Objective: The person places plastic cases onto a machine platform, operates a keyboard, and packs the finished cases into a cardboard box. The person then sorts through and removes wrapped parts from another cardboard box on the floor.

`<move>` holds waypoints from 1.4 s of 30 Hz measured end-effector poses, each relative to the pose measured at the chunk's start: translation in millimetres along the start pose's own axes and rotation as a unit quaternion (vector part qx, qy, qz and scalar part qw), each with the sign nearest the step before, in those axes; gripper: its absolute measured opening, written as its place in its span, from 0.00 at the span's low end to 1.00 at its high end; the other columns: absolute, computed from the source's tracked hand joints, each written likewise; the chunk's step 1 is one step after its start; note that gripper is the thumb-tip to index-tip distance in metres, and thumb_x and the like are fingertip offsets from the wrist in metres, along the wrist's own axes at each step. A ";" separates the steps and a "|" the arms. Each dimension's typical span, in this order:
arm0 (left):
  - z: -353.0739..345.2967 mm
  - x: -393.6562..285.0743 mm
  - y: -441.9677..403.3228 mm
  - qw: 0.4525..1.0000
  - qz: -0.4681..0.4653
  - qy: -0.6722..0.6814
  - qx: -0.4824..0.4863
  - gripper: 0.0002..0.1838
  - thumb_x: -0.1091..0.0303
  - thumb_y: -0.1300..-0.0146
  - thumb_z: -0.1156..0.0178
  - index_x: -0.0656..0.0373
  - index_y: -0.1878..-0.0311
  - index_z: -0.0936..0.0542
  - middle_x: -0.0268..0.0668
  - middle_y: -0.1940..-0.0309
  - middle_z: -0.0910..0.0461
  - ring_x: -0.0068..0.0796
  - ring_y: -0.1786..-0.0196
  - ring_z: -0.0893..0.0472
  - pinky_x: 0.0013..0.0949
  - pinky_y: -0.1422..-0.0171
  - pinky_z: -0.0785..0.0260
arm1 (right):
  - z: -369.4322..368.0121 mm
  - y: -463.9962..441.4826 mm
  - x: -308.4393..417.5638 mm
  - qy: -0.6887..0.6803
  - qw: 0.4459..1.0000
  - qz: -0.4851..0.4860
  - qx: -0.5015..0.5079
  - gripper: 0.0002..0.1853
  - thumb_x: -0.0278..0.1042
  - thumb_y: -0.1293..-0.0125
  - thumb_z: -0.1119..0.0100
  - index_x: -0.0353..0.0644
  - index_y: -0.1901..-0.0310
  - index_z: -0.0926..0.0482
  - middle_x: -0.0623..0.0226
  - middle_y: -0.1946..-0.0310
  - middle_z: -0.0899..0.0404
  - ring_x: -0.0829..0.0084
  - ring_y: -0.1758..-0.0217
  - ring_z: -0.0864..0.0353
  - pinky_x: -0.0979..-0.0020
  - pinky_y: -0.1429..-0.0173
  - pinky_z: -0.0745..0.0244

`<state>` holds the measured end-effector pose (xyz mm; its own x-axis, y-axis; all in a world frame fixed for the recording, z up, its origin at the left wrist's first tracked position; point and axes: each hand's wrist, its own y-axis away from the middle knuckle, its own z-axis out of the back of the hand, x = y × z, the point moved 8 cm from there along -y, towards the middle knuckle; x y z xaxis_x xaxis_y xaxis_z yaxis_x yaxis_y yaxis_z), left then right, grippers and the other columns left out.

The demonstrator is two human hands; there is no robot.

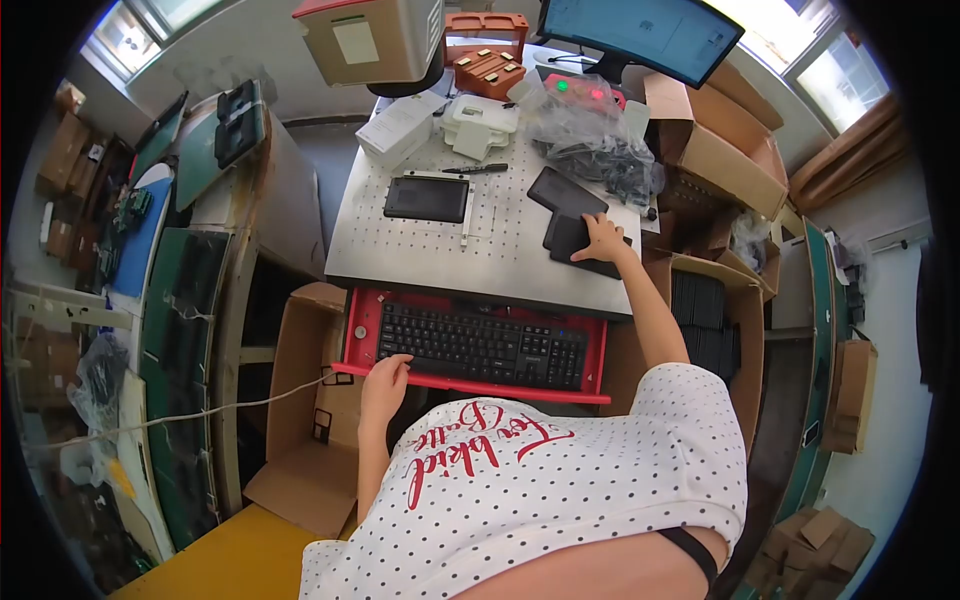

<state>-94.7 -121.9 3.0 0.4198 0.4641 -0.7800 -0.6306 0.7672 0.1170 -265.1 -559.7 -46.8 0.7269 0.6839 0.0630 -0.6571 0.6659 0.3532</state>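
My right hand (603, 240) reaches over the right side of the metal table, thumb and fingers spread across a flat black rectangular panel (570, 236) and gripping it. Under and behind that one lies another black panel (562, 192). At the left front of the keyboard (480, 345), my left hand (384, 388) rests with its fingers at the keyboard's corner and the red drawer's edge; it holds nothing that I can see. Left of centre on the table, a black rectangular panel (427, 199) sits in a metal fixture, with a black marker pen (476, 169) just behind it.
The keyboard lies in a pulled-out red drawer (480, 388). Behind are a white box (400, 130), a beige-and-red machine (370, 45), a monitor (645, 40) and a plastic bag (590, 135). A carton of black panels (700, 300) stands right; an open carton (300, 470) stands lower left.
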 end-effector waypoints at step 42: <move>-2.1 -93.7 -16.2 0.730 0.120 0.672 -0.002 0.17 0.70 0.38 0.50 0.61 0.46 0.36 0.40 0.52 0.30 0.33 0.52 0.26 0.38 0.53 0.27 | 28.5 209.3 205.1 -0.804 0.590 0.036 0.068 0.27 0.31 0.39 0.49 0.40 0.40 0.45 0.67 0.62 0.28 0.82 0.64 0.28 0.80 0.61 0.30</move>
<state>-125.2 -178.7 72.8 -0.7221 -0.2713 -0.6363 -0.5841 0.7320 0.3507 -247.9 -288.5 66.6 0.0200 -0.5295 0.8480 -0.7551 0.5480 0.3600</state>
